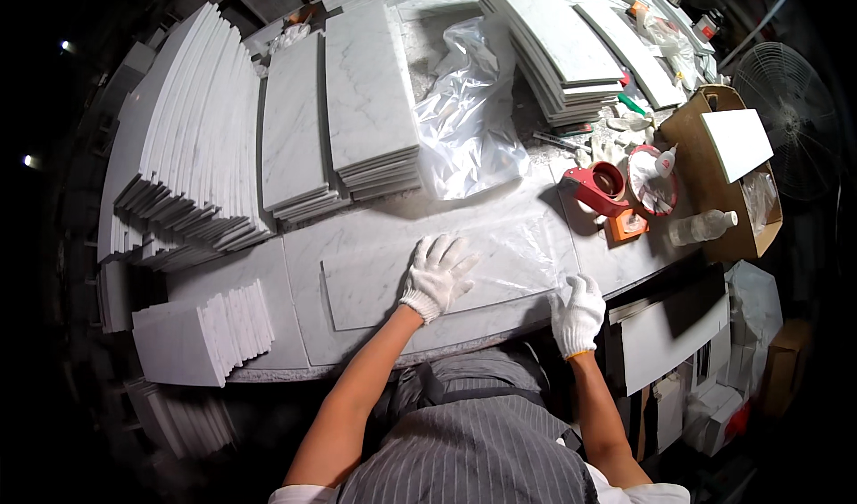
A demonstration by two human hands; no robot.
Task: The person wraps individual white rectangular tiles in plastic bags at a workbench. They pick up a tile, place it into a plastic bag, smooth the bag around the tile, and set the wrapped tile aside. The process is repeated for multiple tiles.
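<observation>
A long white, grey-veined marble slab (370,276) lies flat on the worktable in front of me. My left hand (437,278), in a white knit glove, rests on it with fingers spread. Clear plastic film (520,252) covers the slab's right part, creased and shiny. At the slab's right end, by the table's front edge, my right hand (578,316) wears the same kind of glove. Its fingers are curled closed at the film's near right corner, where the creases run toward them. The exact grip is partly hidden.
Marble slab stacks (370,102) stand behind and at left; small tiles (237,325) sit front left. A crumpled plastic sheet (473,120) lies behind the slab. To the right are a red tape dispenser (594,191), a clear bottle (701,228), a cardboard box (701,129) and a fan (786,98).
</observation>
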